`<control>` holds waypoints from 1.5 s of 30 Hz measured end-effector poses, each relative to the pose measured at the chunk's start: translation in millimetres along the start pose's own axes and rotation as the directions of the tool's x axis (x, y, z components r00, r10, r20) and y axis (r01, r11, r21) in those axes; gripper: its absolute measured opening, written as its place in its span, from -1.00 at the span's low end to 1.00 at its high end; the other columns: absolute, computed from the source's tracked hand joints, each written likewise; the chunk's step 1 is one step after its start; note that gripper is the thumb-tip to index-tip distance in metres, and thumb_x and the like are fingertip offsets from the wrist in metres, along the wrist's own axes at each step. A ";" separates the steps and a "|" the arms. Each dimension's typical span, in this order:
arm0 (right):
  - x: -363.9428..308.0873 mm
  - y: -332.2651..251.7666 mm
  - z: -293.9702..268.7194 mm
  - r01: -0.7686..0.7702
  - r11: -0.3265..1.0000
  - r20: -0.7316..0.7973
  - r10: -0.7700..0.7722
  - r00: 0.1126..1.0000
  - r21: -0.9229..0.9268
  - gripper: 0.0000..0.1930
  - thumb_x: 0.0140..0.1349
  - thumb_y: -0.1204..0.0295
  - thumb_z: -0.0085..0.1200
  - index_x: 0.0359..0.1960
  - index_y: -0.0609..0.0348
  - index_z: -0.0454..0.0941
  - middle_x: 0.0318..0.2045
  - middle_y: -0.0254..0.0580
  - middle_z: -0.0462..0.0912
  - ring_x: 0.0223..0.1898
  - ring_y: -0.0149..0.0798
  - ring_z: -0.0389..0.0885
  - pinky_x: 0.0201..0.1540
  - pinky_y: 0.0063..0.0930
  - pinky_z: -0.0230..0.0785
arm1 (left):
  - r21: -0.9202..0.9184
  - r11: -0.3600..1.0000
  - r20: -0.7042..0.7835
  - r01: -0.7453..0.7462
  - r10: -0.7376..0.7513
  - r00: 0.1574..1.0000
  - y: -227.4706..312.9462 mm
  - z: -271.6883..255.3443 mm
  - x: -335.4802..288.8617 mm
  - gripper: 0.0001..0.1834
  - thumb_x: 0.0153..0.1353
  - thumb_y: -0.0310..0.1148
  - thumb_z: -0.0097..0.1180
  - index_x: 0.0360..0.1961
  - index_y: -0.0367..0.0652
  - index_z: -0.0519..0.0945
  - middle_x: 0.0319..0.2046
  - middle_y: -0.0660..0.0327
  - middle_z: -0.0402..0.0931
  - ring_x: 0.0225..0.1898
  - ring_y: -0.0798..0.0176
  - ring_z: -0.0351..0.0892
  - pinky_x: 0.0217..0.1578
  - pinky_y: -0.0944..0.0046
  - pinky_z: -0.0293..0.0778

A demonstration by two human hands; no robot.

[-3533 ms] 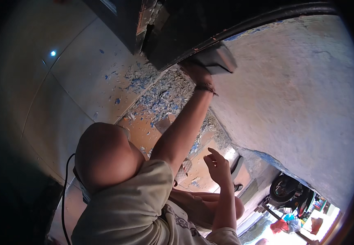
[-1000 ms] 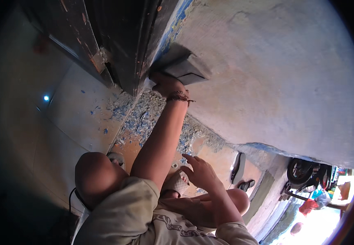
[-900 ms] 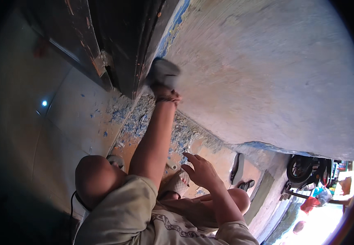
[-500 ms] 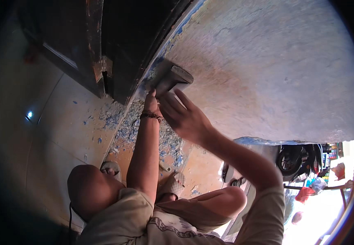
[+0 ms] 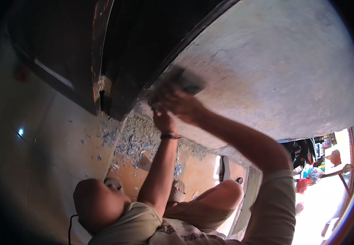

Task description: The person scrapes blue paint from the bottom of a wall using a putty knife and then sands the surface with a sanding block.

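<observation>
A dark wedge-shaped tool (image 5: 189,80) with a broad, flat end is held against the lower part of a rough, pale wall (image 5: 267,81), close to a dark door frame. It is blurred, so its exact kind does not show. My left hand (image 5: 164,120), with a dark bracelet at the wrist, is closed around the tool's lower end. My right hand (image 5: 182,104) lies over the tool from the right, its fingers smeared by motion. Below both hands, grey and blue chips and rubble (image 5: 134,132) cover the floor along the wall's foot.
A dark wooden door and frame (image 5: 140,41) stand at the upper left. My bent knees and sandalled feet (image 5: 178,191) are below my arms. A dark slipper (image 5: 224,168) lies to the right on orange tiles. Bright daylight and hanging goods (image 5: 316,175) appear at the far right.
The tool and both hands have shifted slightly right. My right hand has moved up from beside the tool to over it. The view has tilted a little.
</observation>
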State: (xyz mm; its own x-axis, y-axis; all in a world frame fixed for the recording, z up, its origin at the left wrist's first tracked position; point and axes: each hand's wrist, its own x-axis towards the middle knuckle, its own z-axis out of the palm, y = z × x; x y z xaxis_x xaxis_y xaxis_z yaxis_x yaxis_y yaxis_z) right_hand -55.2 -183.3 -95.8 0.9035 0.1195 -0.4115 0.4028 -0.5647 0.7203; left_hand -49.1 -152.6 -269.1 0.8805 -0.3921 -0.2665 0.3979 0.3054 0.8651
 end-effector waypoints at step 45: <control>114.9 -117.1 74.4 -0.338 0.925 -0.183 0.367 0.912 0.174 -0.47 0.12 0.22 -0.12 0.15 0.12 0.40 0.19 -0.29 0.37 0.33 -0.30 0.13 0.42 -0.34 -0.38 | -0.265 0.911 -0.085 0.315 -0.348 0.934 -92.0 -87.9 82.6 -0.70 0.19 -0.52 0.10 -0.03 -0.25 0.47 -0.30 0.29 0.44 -0.35 0.48 0.34 -0.35 0.44 0.35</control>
State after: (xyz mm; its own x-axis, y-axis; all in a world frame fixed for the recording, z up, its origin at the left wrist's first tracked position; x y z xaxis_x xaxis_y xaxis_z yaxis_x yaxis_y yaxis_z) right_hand -9.4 -164.2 -269.0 0.9987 0.0510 -0.0084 0.0419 -0.7047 0.7083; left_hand 9.7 -136.8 -408.1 0.7055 -0.3988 -0.5859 0.7086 0.3845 0.5916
